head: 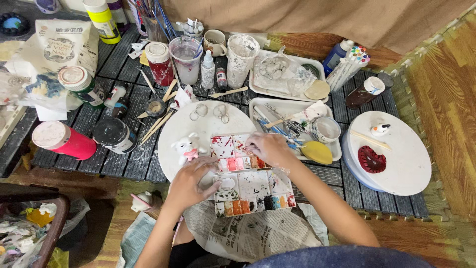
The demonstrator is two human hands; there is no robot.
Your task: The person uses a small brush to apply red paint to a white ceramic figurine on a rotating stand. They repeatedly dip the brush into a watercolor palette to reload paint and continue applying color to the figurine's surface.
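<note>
Dark slatted table (pixel 124 159); round board (pixel 198 130); trays (pixel 277 106); jars (pixel 63 140)
</note>
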